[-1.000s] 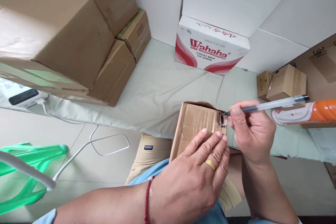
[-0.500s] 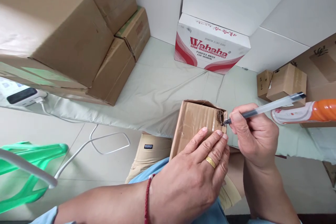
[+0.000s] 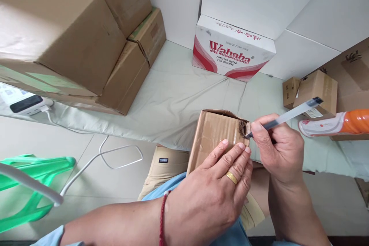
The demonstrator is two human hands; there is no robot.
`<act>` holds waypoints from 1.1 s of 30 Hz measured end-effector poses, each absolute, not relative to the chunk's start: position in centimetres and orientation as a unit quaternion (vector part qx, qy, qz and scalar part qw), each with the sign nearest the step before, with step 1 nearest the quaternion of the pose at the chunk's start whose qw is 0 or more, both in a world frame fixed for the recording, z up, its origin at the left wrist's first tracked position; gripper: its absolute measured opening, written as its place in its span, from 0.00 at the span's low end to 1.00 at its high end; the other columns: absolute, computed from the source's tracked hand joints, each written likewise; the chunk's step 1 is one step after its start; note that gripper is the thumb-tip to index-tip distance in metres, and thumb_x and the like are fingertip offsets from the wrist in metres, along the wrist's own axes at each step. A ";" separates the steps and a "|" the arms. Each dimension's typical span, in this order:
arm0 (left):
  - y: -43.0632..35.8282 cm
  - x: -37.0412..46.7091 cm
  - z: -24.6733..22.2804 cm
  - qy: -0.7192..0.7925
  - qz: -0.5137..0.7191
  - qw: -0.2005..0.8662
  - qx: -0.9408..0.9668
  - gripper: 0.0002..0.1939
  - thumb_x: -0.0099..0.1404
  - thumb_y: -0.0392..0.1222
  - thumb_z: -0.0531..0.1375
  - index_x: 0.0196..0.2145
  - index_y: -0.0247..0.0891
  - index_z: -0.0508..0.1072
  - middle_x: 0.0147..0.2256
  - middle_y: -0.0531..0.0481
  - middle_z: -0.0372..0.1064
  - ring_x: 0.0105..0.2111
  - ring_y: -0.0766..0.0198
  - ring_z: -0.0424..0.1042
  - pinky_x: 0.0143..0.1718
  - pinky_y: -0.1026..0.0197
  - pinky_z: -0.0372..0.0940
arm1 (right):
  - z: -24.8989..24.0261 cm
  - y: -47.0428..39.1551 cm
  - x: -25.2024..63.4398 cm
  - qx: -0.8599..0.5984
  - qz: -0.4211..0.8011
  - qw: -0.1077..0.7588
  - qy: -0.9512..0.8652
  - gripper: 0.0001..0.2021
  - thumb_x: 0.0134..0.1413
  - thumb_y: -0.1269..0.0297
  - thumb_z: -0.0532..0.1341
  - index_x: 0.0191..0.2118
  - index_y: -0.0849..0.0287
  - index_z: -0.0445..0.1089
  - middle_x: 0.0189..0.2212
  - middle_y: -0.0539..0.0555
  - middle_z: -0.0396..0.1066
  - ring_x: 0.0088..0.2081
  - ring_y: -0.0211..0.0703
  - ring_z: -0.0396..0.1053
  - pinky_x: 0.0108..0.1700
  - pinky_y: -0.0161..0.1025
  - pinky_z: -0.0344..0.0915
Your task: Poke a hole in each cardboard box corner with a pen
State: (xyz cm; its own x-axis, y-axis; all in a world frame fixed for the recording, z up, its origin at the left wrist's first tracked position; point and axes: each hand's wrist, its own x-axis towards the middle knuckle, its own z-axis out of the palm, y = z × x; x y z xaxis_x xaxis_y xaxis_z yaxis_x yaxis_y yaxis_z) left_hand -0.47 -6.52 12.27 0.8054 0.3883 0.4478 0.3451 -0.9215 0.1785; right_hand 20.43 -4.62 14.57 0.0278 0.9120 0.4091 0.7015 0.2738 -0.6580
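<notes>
A small brown cardboard box [image 3: 213, 130] stands at the near edge of the covered surface, with a ragged dark hole near its top right corner. My left hand [image 3: 220, 184], with a ring and a red wrist cord, lies flat on the box, its fingers stretched out and holding nothing. My right hand [image 3: 279, 150] grips a pen [image 3: 284, 118] between thumb and fingers at the box's right edge. The pen's tip is at the lower edge of the hole; its dark-capped end points up and right.
Large cartons [image 3: 77, 34] are stacked at the left. A white and red box [image 3: 230, 55] stands by the wall. Small boxes [image 3: 319, 92] and an orange-white bottle [image 3: 331, 124] are at the right. A green plastic item [image 3: 34, 173] and white cable stand lower left.
The pen has tilted more steeply and its rear end has shifted left. A flap of cardboard at the hole's right side shows more. My left hand has hardly moved.
</notes>
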 end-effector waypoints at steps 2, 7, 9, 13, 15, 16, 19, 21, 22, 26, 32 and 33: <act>-6.5 -0.5 12.3 0.194 0.244 0.046 0.949 0.27 0.80 0.44 0.58 0.68 0.23 0.70 0.70 0.32 0.67 0.73 0.40 0.64 0.77 0.37 0.55 | 14.5 -4.6 20.5 -0.596 0.118 0.414 -0.678 0.08 0.73 0.63 0.64 0.37 0.55 0.73 0.21 0.43 0.64 0.21 0.31 0.58 0.25 0.32 0.56; -6.6 -0.4 12.2 0.193 0.245 0.050 0.949 0.27 0.80 0.43 0.58 0.68 0.22 0.70 0.70 0.32 0.67 0.73 0.40 0.65 0.77 0.37 0.56 | 14.3 -4.5 20.7 -0.590 0.137 0.415 -0.679 0.07 0.73 0.62 0.64 0.38 0.54 0.74 0.22 0.44 0.66 0.22 0.32 0.62 0.26 0.33 0.59; -6.5 -0.4 12.3 0.193 0.248 0.048 0.948 0.26 0.80 0.43 0.57 0.68 0.22 0.70 0.70 0.32 0.68 0.73 0.40 0.65 0.76 0.37 0.56 | 14.3 -4.6 20.7 -0.596 0.121 0.412 -0.679 0.08 0.73 0.63 0.65 0.38 0.54 0.74 0.22 0.43 0.65 0.21 0.32 0.60 0.26 0.33 0.58; -6.6 -0.4 12.3 0.197 0.247 0.046 0.948 0.26 0.80 0.43 0.57 0.68 0.22 0.71 0.70 0.32 0.69 0.72 0.41 0.66 0.76 0.37 0.57 | 14.4 -4.7 20.6 -0.594 0.120 0.431 -0.669 0.08 0.72 0.62 0.65 0.37 0.55 0.74 0.22 0.44 0.65 0.22 0.33 0.61 0.26 0.34 0.58; -6.6 -0.5 12.2 0.196 0.246 0.049 0.948 0.26 0.80 0.43 0.58 0.68 0.22 0.70 0.70 0.32 0.68 0.73 0.40 0.65 0.77 0.37 0.56 | 14.5 -4.8 20.6 -0.586 0.136 0.423 -0.678 0.08 0.73 0.62 0.64 0.38 0.54 0.74 0.22 0.43 0.65 0.22 0.32 0.60 0.26 0.33 0.58; -6.6 -0.5 12.2 0.196 0.245 0.050 0.948 0.26 0.80 0.43 0.58 0.68 0.22 0.70 0.70 0.32 0.68 0.73 0.40 0.64 0.78 0.37 0.55 | 14.5 -4.8 20.6 -0.589 0.131 0.415 -0.681 0.08 0.72 0.63 0.64 0.38 0.54 0.74 0.21 0.43 0.64 0.21 0.32 0.59 0.25 0.33 0.57; -6.6 -0.4 12.2 0.197 0.241 0.051 0.949 0.27 0.80 0.44 0.58 0.69 0.23 0.70 0.71 0.32 0.67 0.74 0.40 0.63 0.79 0.37 0.53 | 14.7 -4.7 20.8 -0.608 0.082 0.424 -0.667 0.09 0.72 0.62 0.65 0.36 0.55 0.74 0.21 0.43 0.64 0.21 0.32 0.59 0.26 0.34 0.57; -6.6 -0.4 12.2 0.199 0.239 0.050 0.949 0.27 0.80 0.44 0.58 0.69 0.24 0.69 0.71 0.32 0.67 0.74 0.40 0.63 0.79 0.38 0.53 | 14.8 -4.6 21.0 -0.610 0.080 0.439 -0.655 0.10 0.72 0.61 0.65 0.35 0.55 0.74 0.21 0.44 0.64 0.22 0.33 0.61 0.27 0.34 0.58; -6.6 -0.4 12.2 0.199 0.237 0.050 0.950 0.27 0.80 0.44 0.58 0.69 0.24 0.69 0.71 0.32 0.66 0.74 0.40 0.63 0.79 0.38 0.53 | 14.8 -4.6 21.1 -0.609 0.091 0.439 -0.655 0.10 0.72 0.61 0.65 0.35 0.55 0.74 0.21 0.44 0.64 0.23 0.33 0.62 0.27 0.34 0.58; -6.5 -0.4 12.3 0.200 0.235 0.053 0.950 0.28 0.80 0.44 0.58 0.69 0.23 0.69 0.71 0.31 0.66 0.74 0.40 0.63 0.78 0.38 0.55 | 14.8 -4.6 21.3 -0.621 0.076 0.441 -0.644 0.09 0.71 0.60 0.66 0.36 0.55 0.75 0.22 0.44 0.66 0.23 0.34 0.63 0.27 0.35 0.59; -6.5 -0.3 12.3 0.203 0.239 0.058 0.948 0.27 0.80 0.44 0.58 0.69 0.23 0.69 0.71 0.31 0.66 0.74 0.41 0.63 0.78 0.38 0.54 | 14.9 -4.5 21.2 -0.614 0.112 0.457 -0.633 0.11 0.71 0.58 0.66 0.35 0.55 0.75 0.22 0.45 0.66 0.23 0.34 0.64 0.27 0.35 0.60; -6.4 -0.3 12.3 0.206 0.240 0.059 0.947 0.27 0.80 0.44 0.58 0.69 0.23 0.69 0.71 0.31 0.66 0.74 0.41 0.63 0.78 0.38 0.55 | 14.9 -4.4 21.3 -0.618 0.104 0.462 -0.627 0.11 0.71 0.58 0.66 0.36 0.55 0.75 0.23 0.46 0.67 0.24 0.34 0.65 0.27 0.35 0.60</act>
